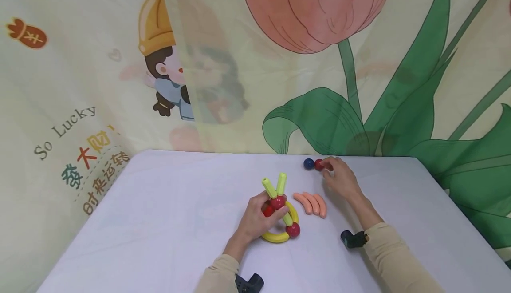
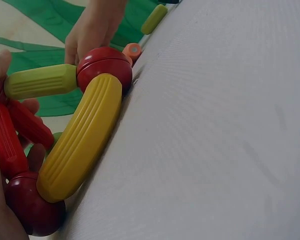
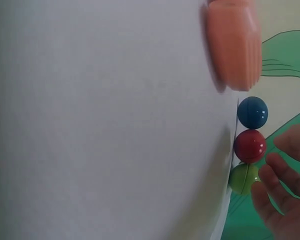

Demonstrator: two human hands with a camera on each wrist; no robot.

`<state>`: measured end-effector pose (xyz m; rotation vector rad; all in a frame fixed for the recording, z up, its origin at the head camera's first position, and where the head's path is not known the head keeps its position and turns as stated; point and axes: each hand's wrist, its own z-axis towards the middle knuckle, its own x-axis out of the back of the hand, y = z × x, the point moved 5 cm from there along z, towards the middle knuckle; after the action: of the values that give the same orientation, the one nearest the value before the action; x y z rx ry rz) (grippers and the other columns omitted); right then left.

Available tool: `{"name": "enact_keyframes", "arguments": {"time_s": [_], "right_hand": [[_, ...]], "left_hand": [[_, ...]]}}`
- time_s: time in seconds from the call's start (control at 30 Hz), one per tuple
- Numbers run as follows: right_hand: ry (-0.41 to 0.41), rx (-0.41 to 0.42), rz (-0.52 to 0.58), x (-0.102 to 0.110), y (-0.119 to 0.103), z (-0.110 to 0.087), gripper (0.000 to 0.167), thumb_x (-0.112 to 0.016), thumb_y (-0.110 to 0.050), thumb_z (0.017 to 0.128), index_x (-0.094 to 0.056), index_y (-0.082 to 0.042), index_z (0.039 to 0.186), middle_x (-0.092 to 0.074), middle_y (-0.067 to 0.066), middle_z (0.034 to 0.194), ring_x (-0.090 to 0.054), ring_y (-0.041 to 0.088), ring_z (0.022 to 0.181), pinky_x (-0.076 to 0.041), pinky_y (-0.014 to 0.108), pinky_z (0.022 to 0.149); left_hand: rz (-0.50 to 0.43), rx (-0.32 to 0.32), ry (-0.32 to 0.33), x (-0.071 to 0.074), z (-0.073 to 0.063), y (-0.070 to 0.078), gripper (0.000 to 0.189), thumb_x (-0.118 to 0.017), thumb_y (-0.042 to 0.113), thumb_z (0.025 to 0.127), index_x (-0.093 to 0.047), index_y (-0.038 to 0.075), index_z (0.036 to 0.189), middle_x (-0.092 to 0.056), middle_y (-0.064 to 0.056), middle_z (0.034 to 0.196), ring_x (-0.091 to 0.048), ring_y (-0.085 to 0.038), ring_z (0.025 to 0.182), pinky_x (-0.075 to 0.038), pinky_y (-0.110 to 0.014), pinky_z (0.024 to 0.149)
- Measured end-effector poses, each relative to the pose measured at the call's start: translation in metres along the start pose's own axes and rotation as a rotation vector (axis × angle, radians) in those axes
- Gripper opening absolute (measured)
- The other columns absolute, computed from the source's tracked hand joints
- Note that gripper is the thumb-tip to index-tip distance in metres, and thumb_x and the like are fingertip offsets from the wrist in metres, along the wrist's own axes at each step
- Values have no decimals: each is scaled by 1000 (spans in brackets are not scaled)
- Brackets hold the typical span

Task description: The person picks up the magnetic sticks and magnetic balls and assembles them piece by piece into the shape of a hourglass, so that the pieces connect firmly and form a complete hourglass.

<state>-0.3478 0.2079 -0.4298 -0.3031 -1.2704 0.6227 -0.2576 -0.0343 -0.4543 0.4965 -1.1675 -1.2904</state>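
My left hand (image 1: 255,217) grips a toy structure of magnetic sticks and balls. It has curved yellow sticks (image 2: 82,140) near the tabletop, red balls (image 1: 293,230), red sticks (image 2: 10,140) and light green sticks (image 1: 281,184), two of which point upward in a V. At the table's back edge, my right hand (image 1: 341,177) reaches to a short row of balls: a blue ball (image 3: 252,112), a red ball (image 3: 250,146) and a green ball (image 3: 244,179). In the right wrist view its fingers are spread, with the fingertips close beside the red and green balls.
Several curved orange sticks (image 1: 311,204) lie side by side on the white table (image 1: 159,222), right of the structure. Behind the table's back edge hangs a printed cloth (image 1: 223,133). Dark wrist cameras (image 1: 353,239) stick out from both sleeves.
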Motion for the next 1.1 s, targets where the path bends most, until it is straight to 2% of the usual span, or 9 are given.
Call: {"name": "enact_keyframes", "arguments": {"time_s": [0.4, 0.6, 0.7, 0.83, 0.93, 1.1], "right_hand": [[11, -69, -20, 6, 8, 9, 24, -51, -6, 90, -57, 2, 113, -55, 21, 108, -54, 35, 101, -47, 49, 85], [30, -65, -53, 5, 15, 15, 24, -52, -6, 90, -57, 1, 111, -52, 25, 110, -51, 39, 102, -45, 53, 82], [34, -64, -64, 4, 18, 17, 28, -52, -8, 90, -55, 1, 117, -49, 28, 114, -48, 42, 105, -44, 55, 80], [3, -69, -76, 3, 21, 20, 40, -51, -9, 89, -50, 0, 129, -42, 32, 125, -41, 48, 115, -42, 61, 85], [-56, -85, -85, 0, 25, 21, 44, -51, -8, 89, -49, 0, 132, -39, 33, 131, -39, 50, 119, -41, 62, 89], [-102, -124, -89, -2, 30, 20, 38, -55, -11, 89, -53, 0, 125, -44, 31, 124, -49, 43, 106, -45, 56, 86]], "left_hand": [[-34, 29, -20, -2, 1, -2, 30, -67, 30, 87, -60, 19, 115, -67, 5, 106, -63, -7, 91, -53, -20, 78], [-44, 60, -24, -2, 0, -2, 32, -68, 24, 87, -60, 17, 117, -67, 1, 109, -64, -11, 93, -53, -19, 78], [-40, 63, -25, -2, 0, -2, 32, -68, 25, 87, -59, 17, 117, -67, 2, 108, -63, -10, 93, -52, -19, 78], [-31, 52, -27, -1, 0, 0, 31, -67, 30, 88, -59, 19, 115, -66, 5, 107, -63, -7, 92, -52, -18, 77], [-36, 50, -28, -1, -1, 0, 31, -66, 34, 88, -59, 20, 115, -67, 5, 106, -63, -7, 92, -53, -19, 77], [-57, 66, -32, -1, -2, 1, 31, -66, 35, 87, -59, 22, 115, -67, 6, 107, -63, -7, 92, -53, -19, 78]]}}
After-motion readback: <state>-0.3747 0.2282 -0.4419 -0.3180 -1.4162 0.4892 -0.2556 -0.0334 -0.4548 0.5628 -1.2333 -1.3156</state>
